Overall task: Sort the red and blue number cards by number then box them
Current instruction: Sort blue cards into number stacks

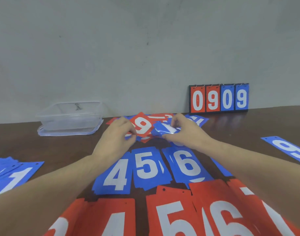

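Red plastic 9 card (142, 127), thin, glossy, likely slippery: left hand (117, 133) pinches its edge; right hand (183, 132) grips a bending blue card (164, 130).

You had both forearms bare all the way to the near edge of the view, no sleeve showing on either, and your left hand (117, 133) and right hand (185, 132) wore no gloves, rings, watch or wristband that showed.
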